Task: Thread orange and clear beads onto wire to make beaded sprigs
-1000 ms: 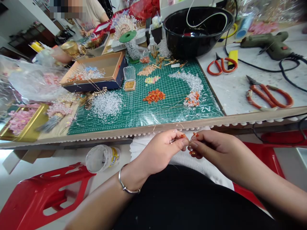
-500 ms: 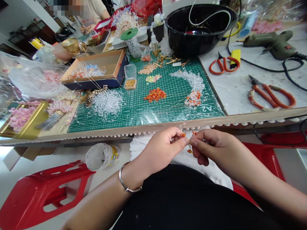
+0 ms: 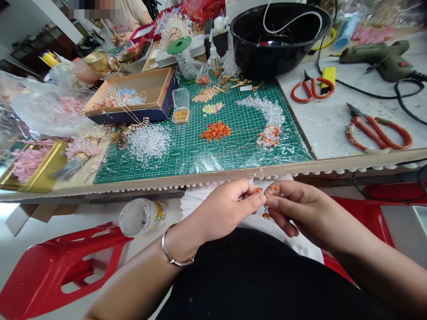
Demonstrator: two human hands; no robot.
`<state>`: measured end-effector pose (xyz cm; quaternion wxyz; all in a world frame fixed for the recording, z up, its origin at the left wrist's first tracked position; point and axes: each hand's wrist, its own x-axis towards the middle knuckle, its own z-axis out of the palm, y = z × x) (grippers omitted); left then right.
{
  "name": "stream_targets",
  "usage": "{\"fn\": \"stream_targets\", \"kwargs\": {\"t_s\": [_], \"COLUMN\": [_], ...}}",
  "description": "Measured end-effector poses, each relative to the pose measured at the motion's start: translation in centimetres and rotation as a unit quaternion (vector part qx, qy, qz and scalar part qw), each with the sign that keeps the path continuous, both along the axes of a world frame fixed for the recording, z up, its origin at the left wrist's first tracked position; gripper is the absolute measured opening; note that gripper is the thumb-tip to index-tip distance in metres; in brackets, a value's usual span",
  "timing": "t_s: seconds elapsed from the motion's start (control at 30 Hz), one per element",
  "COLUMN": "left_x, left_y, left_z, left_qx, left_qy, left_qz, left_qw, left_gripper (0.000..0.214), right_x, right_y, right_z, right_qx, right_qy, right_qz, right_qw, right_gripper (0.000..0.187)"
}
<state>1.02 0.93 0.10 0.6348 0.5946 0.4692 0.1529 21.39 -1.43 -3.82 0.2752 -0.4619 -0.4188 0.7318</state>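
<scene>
1. Head view: the left hand (image 3: 227,209) and right hand (image 3: 307,213) are closed in pinches, fingertips nearly meeting, gripping a beaded wire strand (image 3: 266,215) of orange beads between them.
2. Just beyond the hands, a green cutting mat (image 3: 187,173) carries heaped orange beads (image 3: 215,131) and clear beads (image 3: 149,142).

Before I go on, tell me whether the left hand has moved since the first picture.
Yes: the left hand has shifted slightly right, toward the right hand, judged against the plastic jar.
</scene>
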Motion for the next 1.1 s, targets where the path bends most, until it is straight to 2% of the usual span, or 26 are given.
{"fn": "stream_targets", "kwargs": {"t_s": [0.17, 0.23, 0.33, 0.4, 0.43, 0.5, 0.6, 0.67, 0.77, 0.87, 0.97, 1.03, 1.1], "left_x": [-0.1, -0.2, -0.3, -0.4, -0.4, -0.4, -0.4, -0.4, -0.3, -0.1, 0.0, 0.0, 0.1], "left_y": [-0.9, -1.3, -1.8, -2.1, -2.3, -2.4, -2.5, -2.4, -2.1, -1.6, -0.8, -0.4, -0.1], "left_z": [-0.5, -0.8, -1.3, -1.5, -1.6, -1.6, -1.2, -0.7, 0.0, 0.6, 1.2, 1.7, 2.2], "left_qx": [-0.068, -0.069, 0.014, 0.137, 0.211, 0.352, 0.495, 0.545, 0.584, 0.619, 0.630, 0.617, 0.585], "left_qy": [-0.070, -0.076, -0.038, 0.024, 0.056, 0.106, 0.166, 0.196, 0.213, 0.228, 0.241, 0.246, 0.250], "left_qz": [0.078, 0.094, 0.088, 0.057, 0.035, -0.011, -0.057, -0.085, -0.135, -0.157, -0.171, -0.180, -0.197], "left_qw": [0.992, 0.990, 0.995, 0.989, 0.975, 0.930, 0.851, 0.811, 0.772, 0.735, 0.718, 0.726, 0.746], "left_gripper": [0.038, 0.036, 0.026, 0.021, 0.019, 0.014, 0.016, 0.019, 0.022, 0.026, 0.030, 0.030, 0.028], "right_x": [-0.4, -0.7, -1.0, -1.1, -1.2, -1.1, -0.9, -0.8, -0.8, -0.8, -0.5, -0.1, 0.3], "right_y": [0.2, 0.2, 0.1, 0.0, 0.0, -0.1, -0.3, -0.4, -0.7, -0.9, -1.0, -0.9, -0.8], "right_z": [0.1, 0.3, 0.6, 0.6, 0.5, 0.4, 0.2, 0.2, 0.4, 0.6, 0.9, 1.0, 1.1], "right_qx": [0.001, 0.002, 0.006, 0.015, 0.022, 0.039, 0.065, 0.079, 0.094, 0.116, 0.130, 0.126, 0.107], "right_qy": [0.037, 0.040, 0.035, 0.025, 0.018, -0.002, -0.055, -0.107, -0.183, -0.226, -0.226, -0.210, -0.180], "right_qz": [-0.070, -0.094, -0.119, -0.131, -0.134, -0.133, -0.120, -0.107, -0.076, -0.031, 0.019, 0.049, 0.075], "right_qw": [0.997, 0.995, 0.992, 0.991, 0.991, 0.990, 0.989, 0.985, 0.976, 0.967, 0.965, 0.968, 0.975], "right_gripper": [0.039, 0.039, 0.039, 0.039, 0.040, 0.041, 0.042, 0.040, 0.033, 0.028, 0.029, 0.032, 0.034]}}
